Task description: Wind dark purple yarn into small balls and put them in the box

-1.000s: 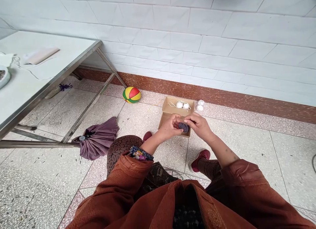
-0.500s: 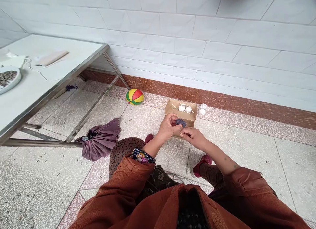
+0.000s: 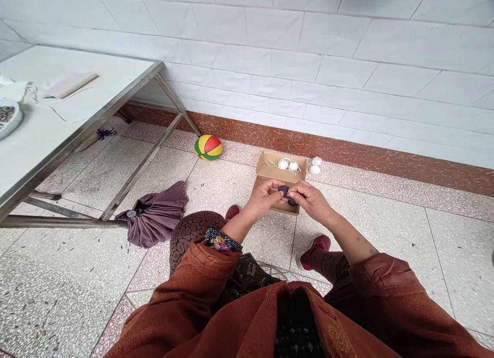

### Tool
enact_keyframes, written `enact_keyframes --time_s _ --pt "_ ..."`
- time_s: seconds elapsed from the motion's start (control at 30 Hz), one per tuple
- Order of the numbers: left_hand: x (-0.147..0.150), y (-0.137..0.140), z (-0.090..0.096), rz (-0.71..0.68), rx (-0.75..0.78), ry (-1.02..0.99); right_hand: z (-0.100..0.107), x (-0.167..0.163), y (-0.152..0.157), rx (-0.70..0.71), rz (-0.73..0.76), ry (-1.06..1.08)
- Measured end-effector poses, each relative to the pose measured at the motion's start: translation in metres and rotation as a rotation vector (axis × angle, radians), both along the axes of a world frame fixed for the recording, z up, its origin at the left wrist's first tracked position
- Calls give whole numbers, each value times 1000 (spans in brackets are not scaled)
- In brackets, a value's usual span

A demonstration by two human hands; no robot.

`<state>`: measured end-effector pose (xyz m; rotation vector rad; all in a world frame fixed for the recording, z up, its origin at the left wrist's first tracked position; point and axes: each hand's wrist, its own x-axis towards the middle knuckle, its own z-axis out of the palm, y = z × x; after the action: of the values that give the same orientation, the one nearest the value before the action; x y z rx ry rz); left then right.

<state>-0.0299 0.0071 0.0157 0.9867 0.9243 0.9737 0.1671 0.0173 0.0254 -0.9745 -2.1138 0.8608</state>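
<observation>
While the left hand (image 3: 264, 197) grips a dark yarn ball (image 3: 283, 189) above the cardboard box (image 3: 266, 171), the right hand (image 3: 312, 199) pinches beside it, contents unclear; floor (image 3: 370, 219) stretches rightward past the box's edge.

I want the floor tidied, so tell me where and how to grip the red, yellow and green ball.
Cup the ball at its left and right sides, one palm each, coming from the near side, opposite the wall. It looks round with no handle, and the table leg and baseboard stand close behind, so reaching from there would likely be cramped.
</observation>
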Motion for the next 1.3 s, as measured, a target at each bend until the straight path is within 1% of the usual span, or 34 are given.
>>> enact_keyframes --time_s 0.07,0.17,0.3,0.37,0.47,0.57,0.63,0.77,0.9,0.97,1.03,1.1,1.17,1.23,1.3 --pt "1 -1 0 4 -11 -5 -1 1 -1 36 -2 -19" --pt "2 -1 -1 -27 -44 26 -2 1 -1 96 -12 -41" --pt "2 -2 -1 -88 -53 25 -7 1 3 136 -98 -9" --pt "2 -4 0 -118 -65 -26 -11 0 6 114 -161 32" --pt "1 -6 4 -148 -83 -106 -19 -2 9 21 -228 62" --pt "1 -9 10 -153 -108 -147 -26 -4 8 -55 -252 46" --pt "2 -10 12 -122 -130 -162 -30 -5 7 -78 -255 19" --pt "2 -9 12 0 -170 -186 -33 -7 1 -99 -196 -47" --pt "0 -6 8 86 -180 -167 -27 -10 -7 -95 -73 -101" --pt "-1 -4 4 125 -143 -115 -20 -10 -9 -96 -8 -117" --pt "-2 -1 0 147 -71 -20 -12 -9 -9 -96 52 -125" --pt "-2 0 -4 148 0 94 -5 -6 -7 -94 92 -117" --pt "-1 1 -7 131 37 181 0 -4 -4 -76 98 -87" --pt "1 -1 -7 87 42 198 2 -2 0 -45 77 -43" --pt "2 -3 -4 11 34 157 0 -2 3 -17 36 -5"
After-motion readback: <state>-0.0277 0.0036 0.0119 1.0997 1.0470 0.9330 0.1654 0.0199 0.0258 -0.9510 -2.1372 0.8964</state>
